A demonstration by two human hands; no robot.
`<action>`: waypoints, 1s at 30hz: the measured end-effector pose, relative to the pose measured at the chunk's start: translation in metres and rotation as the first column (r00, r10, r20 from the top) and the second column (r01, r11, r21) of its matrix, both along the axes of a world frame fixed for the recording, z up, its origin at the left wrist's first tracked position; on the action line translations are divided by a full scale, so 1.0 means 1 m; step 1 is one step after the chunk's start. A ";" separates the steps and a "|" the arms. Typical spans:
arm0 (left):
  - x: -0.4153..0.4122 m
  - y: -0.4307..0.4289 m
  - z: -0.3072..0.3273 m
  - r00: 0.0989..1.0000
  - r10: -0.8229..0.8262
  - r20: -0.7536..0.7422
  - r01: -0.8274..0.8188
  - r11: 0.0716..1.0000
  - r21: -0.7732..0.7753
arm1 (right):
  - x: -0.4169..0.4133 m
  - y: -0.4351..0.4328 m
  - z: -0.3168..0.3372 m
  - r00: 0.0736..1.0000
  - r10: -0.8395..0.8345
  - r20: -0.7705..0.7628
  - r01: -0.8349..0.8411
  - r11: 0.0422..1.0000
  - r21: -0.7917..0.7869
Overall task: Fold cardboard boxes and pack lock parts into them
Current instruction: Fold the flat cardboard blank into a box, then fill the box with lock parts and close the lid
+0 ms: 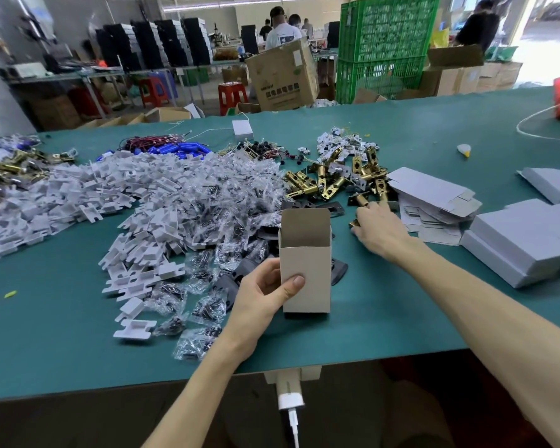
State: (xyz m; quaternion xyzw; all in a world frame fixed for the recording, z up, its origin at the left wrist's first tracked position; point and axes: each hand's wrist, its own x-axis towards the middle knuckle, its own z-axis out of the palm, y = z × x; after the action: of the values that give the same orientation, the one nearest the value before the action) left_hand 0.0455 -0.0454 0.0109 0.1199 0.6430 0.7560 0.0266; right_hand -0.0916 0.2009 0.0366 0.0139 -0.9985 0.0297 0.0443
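Cardboard box (305,253), open-topped, standing upright on green table (62,334), being gripped by left hand (265,295), thumb across its front. Beyond and right of that grip, right hand (380,229) curling around brass latch (353,223) at edge of latch pile (337,179).

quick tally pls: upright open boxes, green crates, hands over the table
upright open box: 1
green crates: 2, stacked
hands: 2, left hand and right hand
total: 5

Bright, even; soft shadows only. Blown-out daylight from far-right doorway (550,33). Bent at edges, blurred far and left.
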 end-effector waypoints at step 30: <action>-0.002 0.000 -0.006 1.000 0.008 -0.001 -0.009 1.000 -0.018 | 0.093 -0.001 0.130 0.955 0.167 -0.243 -0.274 0.194 -0.942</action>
State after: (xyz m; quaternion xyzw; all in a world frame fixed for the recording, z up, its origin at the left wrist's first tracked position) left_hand 0.0434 -0.0456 0.0051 0.1174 0.6505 0.7500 0.0241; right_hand 0.0012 0.1998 0.1663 0.1272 -0.7481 0.6462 0.0815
